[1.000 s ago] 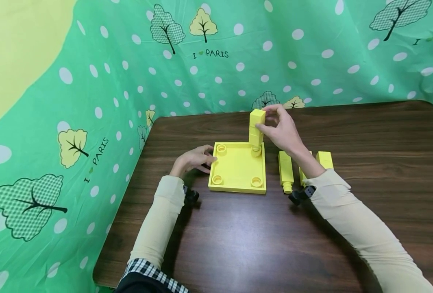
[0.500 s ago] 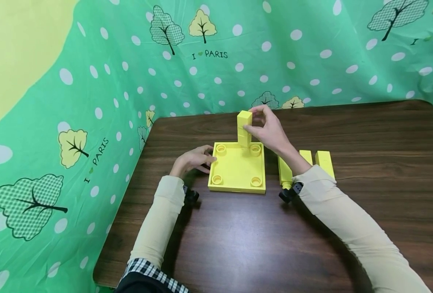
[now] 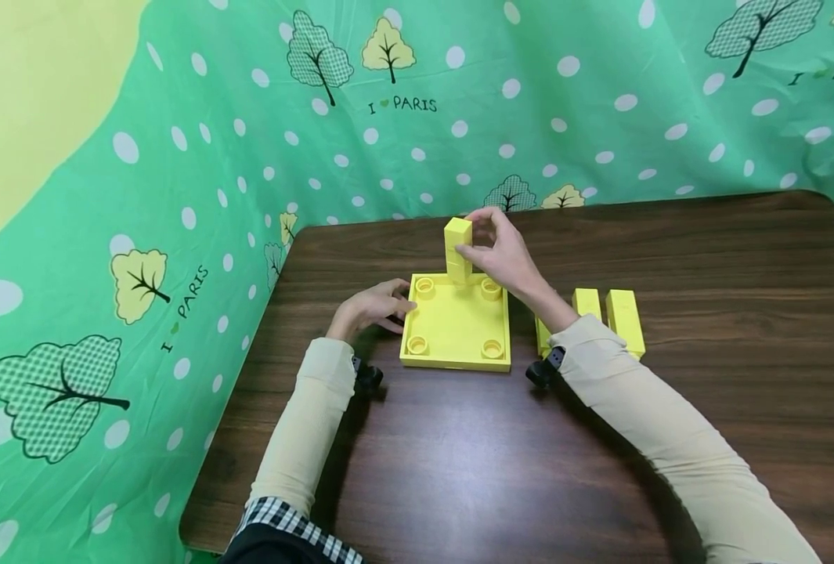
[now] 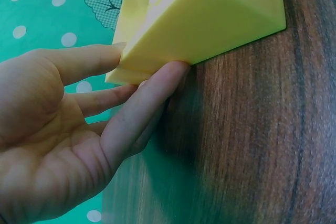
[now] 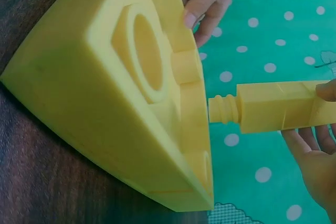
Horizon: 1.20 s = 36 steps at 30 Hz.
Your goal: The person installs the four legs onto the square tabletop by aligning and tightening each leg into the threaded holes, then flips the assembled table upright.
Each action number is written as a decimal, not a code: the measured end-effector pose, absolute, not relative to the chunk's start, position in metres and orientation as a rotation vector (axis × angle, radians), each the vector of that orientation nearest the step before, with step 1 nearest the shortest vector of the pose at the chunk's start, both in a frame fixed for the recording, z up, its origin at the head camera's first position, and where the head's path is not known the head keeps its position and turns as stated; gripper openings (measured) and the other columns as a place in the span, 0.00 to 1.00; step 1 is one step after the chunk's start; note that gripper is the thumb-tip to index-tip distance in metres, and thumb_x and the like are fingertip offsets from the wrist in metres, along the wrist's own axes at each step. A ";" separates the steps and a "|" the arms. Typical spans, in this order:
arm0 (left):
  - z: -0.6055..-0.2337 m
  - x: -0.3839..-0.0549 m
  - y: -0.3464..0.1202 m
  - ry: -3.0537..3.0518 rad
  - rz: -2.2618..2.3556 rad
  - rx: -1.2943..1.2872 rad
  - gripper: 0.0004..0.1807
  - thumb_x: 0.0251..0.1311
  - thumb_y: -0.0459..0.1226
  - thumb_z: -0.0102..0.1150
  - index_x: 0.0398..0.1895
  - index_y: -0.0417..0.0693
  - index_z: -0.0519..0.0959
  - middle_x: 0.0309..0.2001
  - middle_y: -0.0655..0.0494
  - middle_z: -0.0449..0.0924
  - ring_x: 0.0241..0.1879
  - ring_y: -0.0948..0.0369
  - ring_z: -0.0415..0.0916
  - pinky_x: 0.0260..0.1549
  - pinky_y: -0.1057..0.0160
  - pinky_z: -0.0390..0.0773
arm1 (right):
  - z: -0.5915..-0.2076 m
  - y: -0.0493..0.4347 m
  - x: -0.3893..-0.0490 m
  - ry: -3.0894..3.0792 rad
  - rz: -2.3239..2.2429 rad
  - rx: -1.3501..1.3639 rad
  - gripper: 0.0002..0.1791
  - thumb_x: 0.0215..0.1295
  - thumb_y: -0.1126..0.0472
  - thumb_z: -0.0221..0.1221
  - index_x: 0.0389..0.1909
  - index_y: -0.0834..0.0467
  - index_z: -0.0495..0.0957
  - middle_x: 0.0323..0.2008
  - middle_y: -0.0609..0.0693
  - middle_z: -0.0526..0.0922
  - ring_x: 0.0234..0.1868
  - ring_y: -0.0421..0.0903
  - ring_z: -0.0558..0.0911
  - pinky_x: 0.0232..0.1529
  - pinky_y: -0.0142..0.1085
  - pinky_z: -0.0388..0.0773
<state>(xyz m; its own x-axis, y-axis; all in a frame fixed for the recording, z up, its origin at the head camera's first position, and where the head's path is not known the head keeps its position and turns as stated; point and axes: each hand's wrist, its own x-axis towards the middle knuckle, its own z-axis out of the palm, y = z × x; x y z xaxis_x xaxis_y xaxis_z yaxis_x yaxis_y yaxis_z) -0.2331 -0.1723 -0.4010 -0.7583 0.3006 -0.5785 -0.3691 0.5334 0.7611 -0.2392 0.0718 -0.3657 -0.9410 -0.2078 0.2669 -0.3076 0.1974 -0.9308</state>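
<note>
A square yellow base (image 3: 455, 321) lies on the table, its raised rim facing up and a round threaded socket in each corner. My left hand (image 3: 374, 305) holds its left edge, the thumb over the rim and other fingers against the outer side in the left wrist view. With thumb and fingertips, my right hand (image 3: 507, 254) pinches a yellow square-sided leg (image 3: 455, 244) upright above the back of the base, between the two back sockets. The right wrist view shows the leg's threaded end (image 5: 224, 109) pointing down at the base, apart from the sockets.
More yellow legs lie right of the base: one (image 3: 624, 319) at the right, one (image 3: 586, 302) beside it, and one (image 3: 542, 337) partly behind the right forearm. The brown wooden table (image 3: 452, 470) meets a green dotted cloth (image 3: 360, 172) at its back and left.
My right hand has carried the leg left, from over the back right socket to between the two back sockets. My left hand has stayed on the base's left edge.
</note>
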 end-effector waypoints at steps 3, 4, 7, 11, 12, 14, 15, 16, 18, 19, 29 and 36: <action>-0.402 -0.233 -0.173 2.085 1.249 -0.056 0.32 0.68 0.37 0.53 0.72 0.50 0.53 0.51 0.43 0.67 0.42 0.54 0.70 0.41 0.56 0.84 | -0.368 0.068 -0.241 -2.367 1.881 0.522 0.26 0.59 0.64 0.65 0.56 0.60 0.66 0.51 0.54 0.72 0.52 0.49 0.76 0.48 0.35 0.78; -0.402 -0.233 -0.173 2.084 1.249 -0.055 0.33 0.68 0.37 0.53 0.72 0.50 0.52 0.51 0.43 0.67 0.42 0.54 0.71 0.41 0.56 0.84 | -0.369 0.067 -0.241 -2.363 1.887 0.526 0.26 0.59 0.65 0.65 0.56 0.60 0.66 0.51 0.54 0.72 0.52 0.50 0.76 0.49 0.36 0.79; -0.402 -0.232 -0.173 2.084 1.251 -0.051 0.33 0.68 0.37 0.53 0.72 0.50 0.52 0.52 0.43 0.67 0.43 0.53 0.71 0.41 0.55 0.84 | -0.370 0.063 -0.242 -2.347 1.908 0.538 0.26 0.59 0.65 0.65 0.56 0.61 0.66 0.51 0.55 0.71 0.53 0.51 0.76 0.52 0.39 0.79; -0.402 -0.232 -0.174 2.077 1.259 -0.047 0.32 0.68 0.37 0.53 0.72 0.49 0.53 0.52 0.43 0.67 0.43 0.53 0.71 0.42 0.55 0.84 | -0.370 0.057 -0.243 -2.324 1.939 0.551 0.26 0.59 0.65 0.65 0.56 0.62 0.65 0.51 0.56 0.71 0.53 0.51 0.76 0.56 0.41 0.78; -0.401 -0.232 -0.174 2.076 1.259 -0.046 0.32 0.68 0.37 0.53 0.72 0.49 0.53 0.52 0.43 0.67 0.43 0.54 0.71 0.42 0.55 0.84 | -0.370 0.056 -0.244 -2.322 1.946 0.555 0.26 0.59 0.66 0.64 0.56 0.62 0.65 0.51 0.56 0.71 0.53 0.51 0.76 0.57 0.42 0.77; -0.401 -0.232 -0.174 2.074 1.259 -0.042 0.32 0.68 0.38 0.53 0.72 0.49 0.53 0.52 0.43 0.67 0.43 0.54 0.72 0.42 0.55 0.84 | -0.369 0.053 -0.244 -2.322 1.959 0.562 0.26 0.60 0.66 0.64 0.56 0.62 0.65 0.51 0.57 0.71 0.53 0.52 0.76 0.57 0.42 0.77; -0.401 -0.232 -0.174 2.075 1.256 -0.038 0.32 0.68 0.38 0.53 0.72 0.49 0.53 0.52 0.43 0.67 0.43 0.54 0.72 0.42 0.56 0.84 | -0.368 0.051 -0.243 -2.320 1.970 0.567 0.26 0.60 0.67 0.64 0.56 0.63 0.65 0.51 0.57 0.71 0.53 0.52 0.75 0.57 0.42 0.77; -0.401 -0.232 -0.174 2.075 1.255 -0.036 0.32 0.68 0.38 0.53 0.72 0.49 0.53 0.52 0.43 0.68 0.43 0.54 0.72 0.42 0.56 0.84 | -0.366 0.049 -0.243 -2.320 1.976 0.572 0.26 0.59 0.68 0.64 0.56 0.63 0.65 0.51 0.57 0.71 0.53 0.52 0.75 0.58 0.42 0.77; -0.400 -0.232 -0.174 2.075 1.255 -0.035 0.32 0.68 0.38 0.52 0.72 0.49 0.53 0.52 0.43 0.68 0.44 0.53 0.72 0.42 0.56 0.84 | -0.361 0.046 -0.239 -2.321 1.983 0.588 0.26 0.59 0.69 0.63 0.56 0.65 0.64 0.51 0.59 0.71 0.54 0.54 0.75 0.58 0.43 0.77; -0.400 -0.232 -0.174 2.074 1.256 -0.035 0.32 0.68 0.38 0.52 0.72 0.49 0.53 0.52 0.43 0.68 0.44 0.53 0.72 0.42 0.56 0.84 | -0.357 0.044 -0.237 -2.321 1.982 0.597 0.26 0.59 0.70 0.63 0.56 0.66 0.64 0.51 0.60 0.71 0.54 0.55 0.75 0.58 0.43 0.77; -0.400 -0.231 -0.173 2.070 1.262 -0.024 0.31 0.69 0.38 0.52 0.72 0.48 0.54 0.54 0.43 0.67 0.44 0.53 0.71 0.42 0.56 0.84 | -0.343 0.030 -0.224 -2.329 1.983 0.641 0.24 0.60 0.71 0.61 0.55 0.68 0.63 0.51 0.62 0.71 0.54 0.57 0.75 0.58 0.43 0.76; -0.400 -0.231 -0.173 2.071 1.271 -0.031 0.31 0.68 0.37 0.52 0.71 0.47 0.55 0.54 0.43 0.66 0.45 0.54 0.71 0.42 0.56 0.84 | -0.346 0.025 -0.226 -2.325 2.000 0.642 0.23 0.61 0.71 0.61 0.55 0.67 0.64 0.50 0.61 0.71 0.54 0.57 0.76 0.58 0.44 0.77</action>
<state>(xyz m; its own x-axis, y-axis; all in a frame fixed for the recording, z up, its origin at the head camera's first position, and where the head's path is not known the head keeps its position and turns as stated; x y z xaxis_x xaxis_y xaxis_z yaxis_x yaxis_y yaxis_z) -0.2313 -0.1732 -0.4003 -0.7571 0.3227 -0.5680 -0.3604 0.5188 0.7752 -0.2259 0.0253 -0.3463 -0.9160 -0.2986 0.2681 -0.3097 0.1012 -0.9454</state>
